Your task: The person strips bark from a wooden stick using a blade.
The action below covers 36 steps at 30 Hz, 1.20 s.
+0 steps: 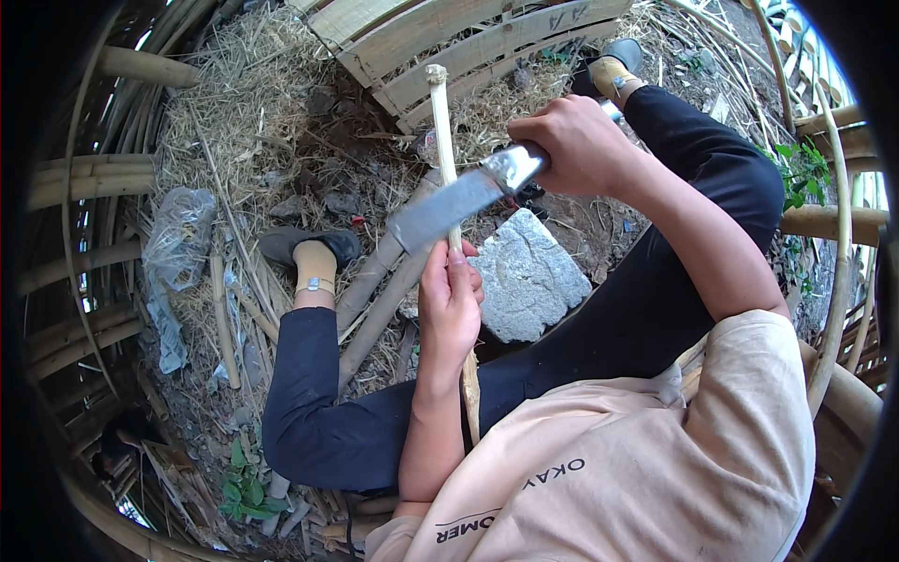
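Observation:
A slender, pale peeled stick (442,122) with a knobbed upper end points away from me, and my left hand (451,304) is closed around its lower middle. The stick's lower end runs down past my wrist toward my lap. My right hand (573,148) grips the handle of a broad-bladed knife (448,212). Its blade crosses in front of the stick, just above my left fingers. Whether the edge touches the wood cannot be made out. Most of the handle is hidden inside my right fist.
Between my legs sits a rough grey stone block (529,276). Bamboo poles (375,286) lie left of it. A slatted wooden crate (440,51) stands ahead, a clear plastic bag (180,239) lies left, and dry straw (248,112) covers the ground. Bamboo fencing (94,183) rises alongside.

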{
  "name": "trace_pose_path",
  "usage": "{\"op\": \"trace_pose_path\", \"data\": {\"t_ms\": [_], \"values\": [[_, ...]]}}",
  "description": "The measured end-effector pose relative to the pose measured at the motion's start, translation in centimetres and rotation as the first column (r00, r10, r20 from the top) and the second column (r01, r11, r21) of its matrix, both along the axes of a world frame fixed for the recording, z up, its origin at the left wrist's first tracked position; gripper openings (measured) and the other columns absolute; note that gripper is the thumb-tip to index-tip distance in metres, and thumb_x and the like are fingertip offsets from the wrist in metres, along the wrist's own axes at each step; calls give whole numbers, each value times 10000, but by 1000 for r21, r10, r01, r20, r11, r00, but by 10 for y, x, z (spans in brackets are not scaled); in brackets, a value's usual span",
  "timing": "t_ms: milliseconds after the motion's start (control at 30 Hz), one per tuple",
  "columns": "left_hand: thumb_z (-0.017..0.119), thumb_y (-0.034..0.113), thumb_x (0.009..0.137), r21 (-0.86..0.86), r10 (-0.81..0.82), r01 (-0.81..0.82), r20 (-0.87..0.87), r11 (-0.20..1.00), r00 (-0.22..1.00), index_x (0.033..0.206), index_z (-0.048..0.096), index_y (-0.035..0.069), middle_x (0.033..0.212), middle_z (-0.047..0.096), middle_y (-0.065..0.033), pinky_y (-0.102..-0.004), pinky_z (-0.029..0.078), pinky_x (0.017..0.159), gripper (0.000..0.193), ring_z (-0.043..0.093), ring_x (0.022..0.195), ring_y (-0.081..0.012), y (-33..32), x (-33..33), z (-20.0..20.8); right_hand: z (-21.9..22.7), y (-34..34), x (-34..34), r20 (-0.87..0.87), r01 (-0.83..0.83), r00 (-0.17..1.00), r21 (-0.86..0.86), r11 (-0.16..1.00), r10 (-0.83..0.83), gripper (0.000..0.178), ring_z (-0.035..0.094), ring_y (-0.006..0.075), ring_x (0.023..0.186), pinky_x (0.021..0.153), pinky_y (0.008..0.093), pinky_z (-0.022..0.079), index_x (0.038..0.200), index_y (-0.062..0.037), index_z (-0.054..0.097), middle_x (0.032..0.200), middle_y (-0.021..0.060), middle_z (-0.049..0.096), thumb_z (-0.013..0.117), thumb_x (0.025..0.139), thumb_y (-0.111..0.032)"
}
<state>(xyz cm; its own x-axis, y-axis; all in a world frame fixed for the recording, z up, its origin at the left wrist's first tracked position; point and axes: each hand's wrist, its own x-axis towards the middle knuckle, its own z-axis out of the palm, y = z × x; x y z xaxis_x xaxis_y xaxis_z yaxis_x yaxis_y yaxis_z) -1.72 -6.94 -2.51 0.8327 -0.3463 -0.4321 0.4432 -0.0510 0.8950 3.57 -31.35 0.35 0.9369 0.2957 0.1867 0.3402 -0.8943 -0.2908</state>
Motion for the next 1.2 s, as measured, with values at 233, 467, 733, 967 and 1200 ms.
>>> {"op": "trace_pose_path", "data": {"t_ms": [233, 467, 733, 967, 1200], "values": [[394, 203, 1050, 201, -23, -8, 151, 979, 988, 997, 540, 14, 620, 411, 23, -248, 318, 469, 244, 386, 514, -50, -3, -2, 0, -17, -7, 4, -203, 149, 972, 154, 977, -117, 150, 643, 361, 663, 628, 459, 503, 764, -33, 651, 658, 161, 634, 706, 754, -173], [429, 144, 1003, 499, -158, -77, 411, 863, 898, 1006, 561, -37, 714, 593, -215, -437, 437, 585, 224, 602, 625, -359, -10, -3, -1, -26, 0, 2, -295, 109, 953, 106, 988, -73, 182, 655, 354, 663, 636, 446, 523, 766, -45, 677, 669, 157, 648, 718, 753, -221], [423, 168, 1005, 548, -176, -142, 486, 824, 856, 960, 574, -21, 637, 553, -143, -408, 426, 563, 246, 563, 573, -291, -8, -5, -16, -37, 12, 1, -297, 125, 946, -25, 992, -126, 152, 661, 366, 655, 636, 443, 547, 746, -43, 687, 657, 176, 647, 694, 651, -160], [405, 150, 1007, 605, -238, -94, 445, 791, 863, 949, 554, -13, 676, 574, -217, -470, 423, 597, 229, 585, 629, -411, -14, -16, -17, -65, 0, 9, -360, 206, 902, -131, 970, -240, 143, 663, 375, 654, 643, 460, 546, 732, -37, 689, 664, 192, 649, 666, 604, -97], [447, 157, 996, 559, -259, 22, 348, 829, 901, 938, 506, -12, 684, 588, -268, -546, 428, 600, 189, 594, 706, -483, -15, -14, -16, -67, -10, 11, -329, 167, 916, -208, 964, -230, 138, 683, 384, 680, 633, 445, 563, 688, 4, 662, 694, 215, 665, 652, 643, -127]]}}
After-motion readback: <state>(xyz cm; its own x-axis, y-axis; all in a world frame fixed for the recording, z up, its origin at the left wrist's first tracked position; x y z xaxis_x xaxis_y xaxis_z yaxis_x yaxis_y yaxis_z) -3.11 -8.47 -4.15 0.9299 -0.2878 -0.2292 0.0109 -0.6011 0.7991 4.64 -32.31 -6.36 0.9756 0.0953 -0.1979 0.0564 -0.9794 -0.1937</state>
